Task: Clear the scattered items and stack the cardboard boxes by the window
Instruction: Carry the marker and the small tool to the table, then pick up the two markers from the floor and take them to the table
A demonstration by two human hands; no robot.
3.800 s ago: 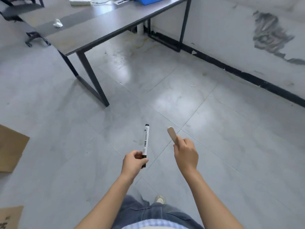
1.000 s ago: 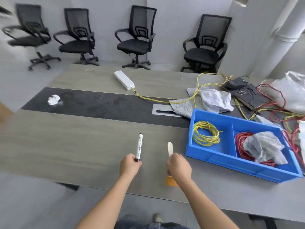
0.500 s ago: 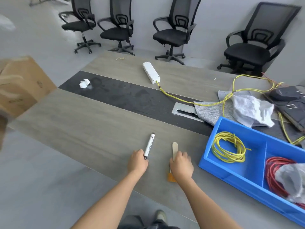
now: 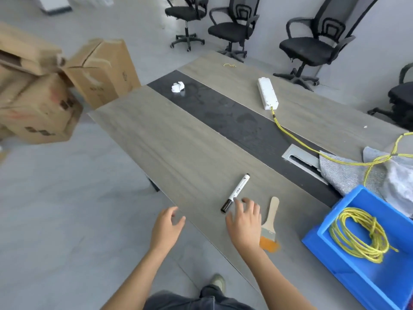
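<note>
Now the marker (image 4: 235, 193) and brush (image 4: 269, 220) lie flat on the bench (image 4: 178, 153). The right hand (image 4: 244, 222) hovers wide between them, and the left hand (image 4: 167, 227), at the marker's 8 o'clock, is wide too; both hold nothing. Better to lift the hands straight up without nudging the marker, then go to the boxes (image 4: 44, 108) at 10 o'clock.

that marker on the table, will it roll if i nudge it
Probably: the marker looks round and lies flat on the smooth table, so a sideways nudge would likely roll it. It looks stiff and slim, so it should lift easily in one piece.
</note>
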